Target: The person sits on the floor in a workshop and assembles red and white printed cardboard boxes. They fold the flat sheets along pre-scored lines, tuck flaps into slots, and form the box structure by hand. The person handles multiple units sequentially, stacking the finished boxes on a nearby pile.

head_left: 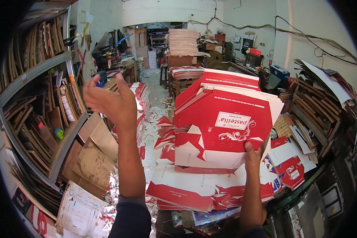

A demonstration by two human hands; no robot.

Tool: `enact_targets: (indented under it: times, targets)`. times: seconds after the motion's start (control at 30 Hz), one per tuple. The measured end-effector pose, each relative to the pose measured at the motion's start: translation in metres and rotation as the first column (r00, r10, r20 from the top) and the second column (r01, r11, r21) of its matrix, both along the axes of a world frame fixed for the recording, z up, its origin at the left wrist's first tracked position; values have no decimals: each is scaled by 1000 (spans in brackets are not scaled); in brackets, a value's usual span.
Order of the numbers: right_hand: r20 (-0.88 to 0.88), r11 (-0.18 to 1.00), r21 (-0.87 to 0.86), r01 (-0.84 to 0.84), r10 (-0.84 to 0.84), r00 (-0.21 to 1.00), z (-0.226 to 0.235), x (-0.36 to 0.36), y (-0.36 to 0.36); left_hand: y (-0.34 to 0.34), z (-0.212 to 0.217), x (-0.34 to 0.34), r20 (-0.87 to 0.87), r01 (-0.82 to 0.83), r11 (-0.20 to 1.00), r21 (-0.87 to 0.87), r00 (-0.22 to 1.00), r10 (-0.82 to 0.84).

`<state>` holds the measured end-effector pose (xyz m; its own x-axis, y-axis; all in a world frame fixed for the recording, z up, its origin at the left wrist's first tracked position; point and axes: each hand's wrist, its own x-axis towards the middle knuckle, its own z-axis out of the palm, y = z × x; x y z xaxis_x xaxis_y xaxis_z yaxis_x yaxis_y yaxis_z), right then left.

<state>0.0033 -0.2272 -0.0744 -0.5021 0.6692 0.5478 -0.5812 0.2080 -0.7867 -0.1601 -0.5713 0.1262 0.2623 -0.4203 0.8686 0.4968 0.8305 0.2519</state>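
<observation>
Head camera view records two bare hands at work over printed card. The right hand grasps the stack of red-and-white sheets near its lower right corner, thumb pressed on the front face; the remaining fingers are behind the card and cannot be inspected. The stack stands on edge, slightly tilted, above a flat pile of similar sheets (whether the two touch is unclear). The left hand is raised well apart from the stack, fingers loosely spread and slightly bent, grasping nothing visible.

Loose paper offcuts lie scattered left of the pile. Further left, a metal shelf carries rows of upright boards, a green cup and a red-capped bottle. A tall stack of pale sheets stands in the background; a blue box sits at the right.
</observation>
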Motion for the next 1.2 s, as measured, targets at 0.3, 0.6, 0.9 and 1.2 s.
enact_targets:
  times: [0.3, 0.6, 0.9, 1.2]
  targets:
    - [-73, 999, -12, -40, 39, 997, -7, -9, 6, 57, -12, 43, 654, 984, 169, 50, 96, -750]
    - [-42, 998, -34, -51, 49, 998, -2, -5, 2, 64, -7, 33, 651, 974, 175, -147, 228, -724]
    - [-57, 998, -30, -47, 46, 997, 0, -6, 0, 42, -7, 0, 478, 781, 581, -228, 610, -632]
    - [17, 999, -41, -31, 32, 999, -2, -5, 5, -13, -32, -30, 372, 834, 532, 147, 452, -811]
